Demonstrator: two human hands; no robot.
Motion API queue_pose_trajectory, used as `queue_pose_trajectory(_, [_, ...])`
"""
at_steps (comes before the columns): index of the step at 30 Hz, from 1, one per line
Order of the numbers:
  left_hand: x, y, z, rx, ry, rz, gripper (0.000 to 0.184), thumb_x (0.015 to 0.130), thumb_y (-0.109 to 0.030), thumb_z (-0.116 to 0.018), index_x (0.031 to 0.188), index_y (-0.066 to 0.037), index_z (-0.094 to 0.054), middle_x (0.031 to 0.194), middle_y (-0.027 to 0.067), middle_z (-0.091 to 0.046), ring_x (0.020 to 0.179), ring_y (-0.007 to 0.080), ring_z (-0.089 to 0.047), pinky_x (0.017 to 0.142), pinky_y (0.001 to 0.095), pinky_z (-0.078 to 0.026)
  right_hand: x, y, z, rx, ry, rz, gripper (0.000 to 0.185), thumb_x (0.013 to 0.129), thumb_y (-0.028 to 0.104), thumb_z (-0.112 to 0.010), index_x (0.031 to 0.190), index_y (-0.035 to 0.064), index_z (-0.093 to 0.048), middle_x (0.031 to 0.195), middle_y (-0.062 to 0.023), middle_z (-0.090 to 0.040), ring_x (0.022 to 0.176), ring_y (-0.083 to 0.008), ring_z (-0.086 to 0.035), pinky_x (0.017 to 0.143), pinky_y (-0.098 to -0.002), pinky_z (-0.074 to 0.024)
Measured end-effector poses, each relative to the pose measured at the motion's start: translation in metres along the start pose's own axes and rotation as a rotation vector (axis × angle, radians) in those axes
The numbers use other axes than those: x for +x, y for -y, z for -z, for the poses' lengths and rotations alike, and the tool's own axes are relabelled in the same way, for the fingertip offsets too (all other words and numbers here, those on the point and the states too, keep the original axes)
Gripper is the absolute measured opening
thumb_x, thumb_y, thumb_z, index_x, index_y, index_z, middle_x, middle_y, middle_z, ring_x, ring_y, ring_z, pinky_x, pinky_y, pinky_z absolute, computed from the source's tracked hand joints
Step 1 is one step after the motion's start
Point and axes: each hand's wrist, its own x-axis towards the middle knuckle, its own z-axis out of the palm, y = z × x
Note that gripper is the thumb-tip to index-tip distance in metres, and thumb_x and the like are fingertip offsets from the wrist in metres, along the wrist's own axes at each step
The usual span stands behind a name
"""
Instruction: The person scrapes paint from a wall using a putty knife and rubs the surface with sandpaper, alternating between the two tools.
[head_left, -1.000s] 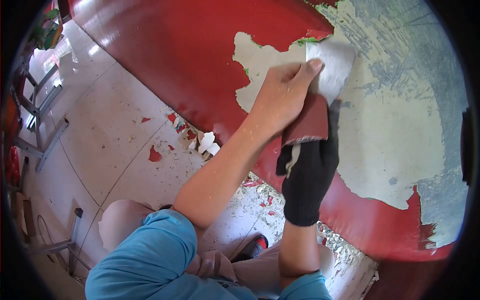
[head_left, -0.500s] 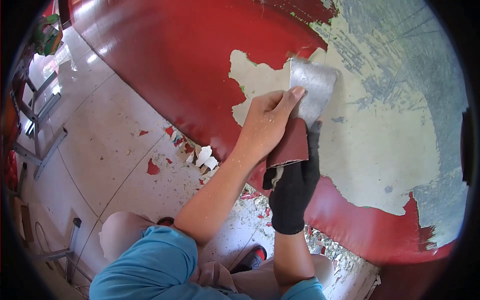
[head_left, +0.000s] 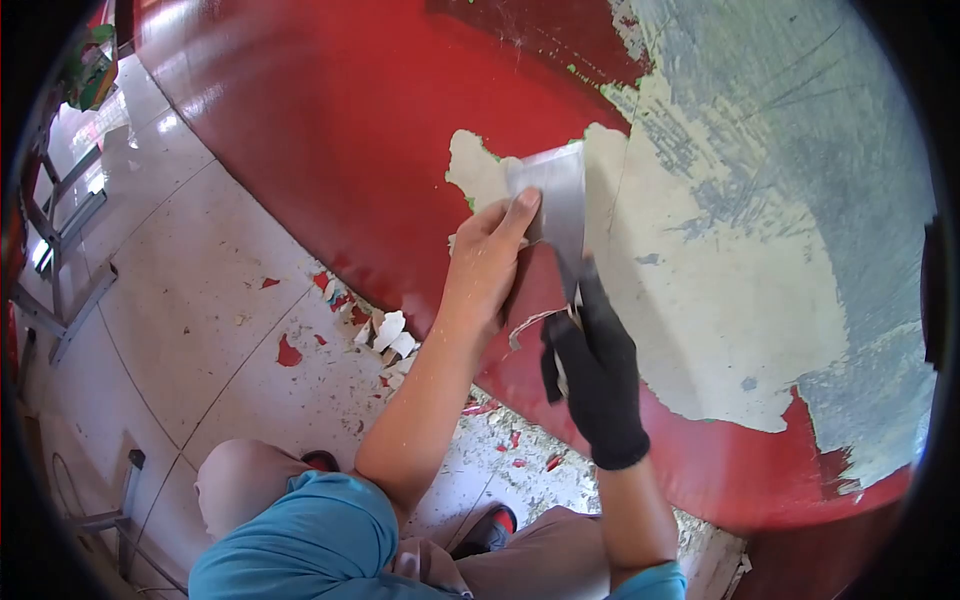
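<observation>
A wide metal scraper (head_left: 560,190) lies over the partly stripped red surface (head_left: 330,110), its blade pointing away from me. My bare left hand (head_left: 490,260) is closed on the blade, with the thumb pressed on its face. My right hand (head_left: 600,375), in a black knitted glove, is closed round the scraper's handle, which is mostly hidden. Between the hands hangs a folded dark red-brown sheet (head_left: 537,285), like sandpaper, with a pale frayed lower edge. Which hand keeps hold of the sheet I cannot tell. Bare cream filler (head_left: 720,300) shows just right of the blade.
Paint flakes (head_left: 390,330) and crumbs lie along the foot of the red surface on the pale tiled floor (head_left: 210,330). A metal ladder-like frame (head_left: 75,270) stands at the left. My shoe (head_left: 487,530) is near the debris. Scratched grey metal (head_left: 850,130) shows at upper right.
The scraper and my left hand have moved left and slightly down in view. The blade has turned, its far edge now slanting, and the red-brown sheet appears more edge-on.
</observation>
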Motion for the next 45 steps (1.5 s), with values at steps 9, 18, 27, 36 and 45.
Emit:
queue_pose_trajectory(9, [0.003, 0.022, 0.006, -0.105, 0.020, -0.106, 0.017, 0.092, -0.021, -0.055, 0.086, -0.006, -0.057, 0.082, 0.0057, -0.061, 0.066, 0.0100, -0.057, 0.061, 0.0242, -0.047, -0.095, -0.037, 0.083, 0.068, 0.032, -0.298, 0.055, 0.091, 0.009, -0.051, 0.142, 0.0059, -0.031, 0.069, 0.0018, -0.049, 0.053, -0.0050, -0.047, 0.047, -0.0215, -0.0419])
queue_pose_trajectory(18, [-0.039, 0.009, -0.017, 0.763, 0.763, -0.106, 0.017, 0.086, -0.018, -0.062, 0.090, -0.002, -0.064, 0.084, 0.0029, -0.063, 0.078, 0.0094, -0.057, 0.074, 0.0251, -0.045, -0.119, -0.045, 0.111, 0.091, -0.070, -0.247, 0.044, 0.091, 0.009, -0.048, 0.134, 0.0022, -0.042, 0.069, -0.0005, -0.051, 0.053, -0.0057, -0.048, 0.046, -0.0208, -0.0399])
queue_pose_trajectory(27, [-0.032, 0.026, -0.022, 0.756, 0.719, -0.104, 0.018, 0.085, -0.021, -0.065, 0.091, -0.004, -0.065, 0.087, 0.0025, -0.065, 0.080, 0.0088, -0.058, 0.072, 0.0236, -0.044, -0.132, -0.051, 0.127, 0.090, -0.051, -0.189, 0.033, 0.093, 0.020, -0.049, 0.118, -0.0013, -0.051, 0.066, -0.0034, -0.055, 0.048, -0.0079, -0.048, 0.042, -0.0224, -0.0380])
queue_pose_trajectory(36, [-0.026, 0.032, -0.021, 0.682, 0.956, -0.094, 0.014, 0.086, -0.015, -0.063, 0.088, -0.001, -0.064, 0.081, 0.0040, -0.065, 0.078, 0.0099, -0.058, 0.068, 0.0262, -0.046, -0.134, -0.051, 0.128, 0.063, -0.054, -0.246, 0.027, 0.091, 0.025, -0.051, 0.093, -0.0012, -0.055, 0.062, -0.0049, -0.054, 0.045, -0.0088, -0.048, 0.041, -0.0223, -0.0358])
queue_pose_trajectory(45, [-0.019, 0.048, -0.013, 0.537, 0.973, -0.011, 0.014, 0.086, -0.014, -0.064, 0.088, -0.001, -0.064, 0.081, 0.0028, -0.064, 0.078, 0.0083, -0.058, 0.071, 0.0230, -0.044, -0.132, -0.050, 0.127, 0.113, -0.096, -0.282, 0.031, 0.089, 0.031, -0.054, 0.086, 0.0001, -0.054, 0.057, -0.0019, -0.049, 0.042, -0.0086, -0.045, 0.040, -0.0229, -0.0353])
